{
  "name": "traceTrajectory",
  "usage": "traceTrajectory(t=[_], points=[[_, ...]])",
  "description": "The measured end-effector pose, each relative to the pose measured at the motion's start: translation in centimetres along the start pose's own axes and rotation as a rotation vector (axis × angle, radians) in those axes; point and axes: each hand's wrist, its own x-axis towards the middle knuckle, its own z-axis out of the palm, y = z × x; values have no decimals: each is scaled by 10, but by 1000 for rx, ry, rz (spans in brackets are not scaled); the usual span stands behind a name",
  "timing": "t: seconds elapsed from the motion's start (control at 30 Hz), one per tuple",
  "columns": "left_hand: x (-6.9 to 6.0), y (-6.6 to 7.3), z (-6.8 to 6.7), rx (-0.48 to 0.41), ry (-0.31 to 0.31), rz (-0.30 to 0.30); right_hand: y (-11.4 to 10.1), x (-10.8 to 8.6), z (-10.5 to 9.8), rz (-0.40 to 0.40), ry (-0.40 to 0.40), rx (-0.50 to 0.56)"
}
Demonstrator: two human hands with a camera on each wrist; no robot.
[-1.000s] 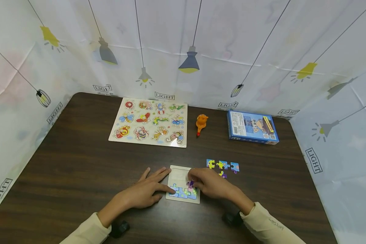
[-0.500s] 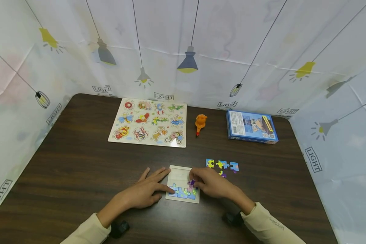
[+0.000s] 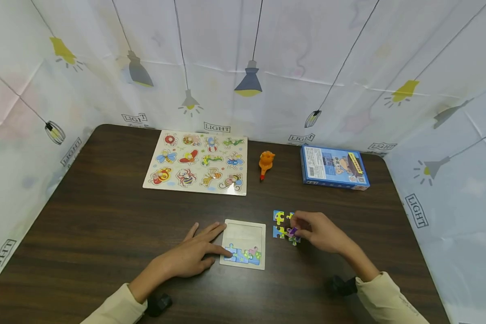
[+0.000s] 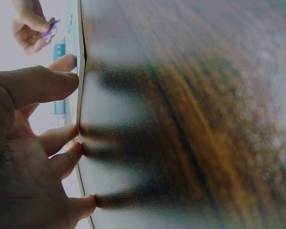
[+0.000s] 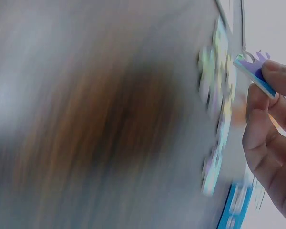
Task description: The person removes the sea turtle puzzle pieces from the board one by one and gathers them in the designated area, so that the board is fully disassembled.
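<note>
My left hand (image 3: 192,256) lies with fingers spread beside a small wooden puzzle tray (image 3: 243,229), its thumb and a fingertip on the tray. Several joined blue puzzle pieces (image 3: 240,256) with pink and green patches line the tray's near edge. In the right wrist view, my right hand (image 5: 274,129) pinches a purple and blue puzzle piece (image 5: 255,71) between thumb and finger. The head view has my right hand (image 3: 321,231) to the right of the tray, over loose puzzle pieces (image 3: 278,218) in yellow and blue. Its fingers partly hide some of them.
Toward the back of the dark table (image 3: 117,216) lies a wooden insect picture board (image 3: 198,163). An orange animal-shaped toy (image 3: 266,162) and a blue box (image 3: 335,167) are to its right. A printed curtain (image 3: 214,54) hangs behind the table.
My right hand has moved right, from over the tray to the loose pieces, with a purple puzzle piece in its fingers. My left hand has stayed in place.
</note>
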Motion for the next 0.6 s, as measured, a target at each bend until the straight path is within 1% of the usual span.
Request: traceTrajectory(t=[0.07,0.13,0.2,0.37,0.5,0.6], points=[[0,0,0,-1,1,-3,10,-6,-9,17,9,-14],[-1,-1,0,0,2,-4,19,-10,-15,30,0,-29],[-1,-1,0,-3,2,-5,25,-12,-19,38,-25,-29],[-2,-2,1,-9,3,-3,32,-11,-23,6,-104,-42],[0,-2,1,-12,3,6,32,-9,-23,-18,-117,-133],[0,-2,1,-10,4,7,31,-8,-22,-11,-108,-220]])
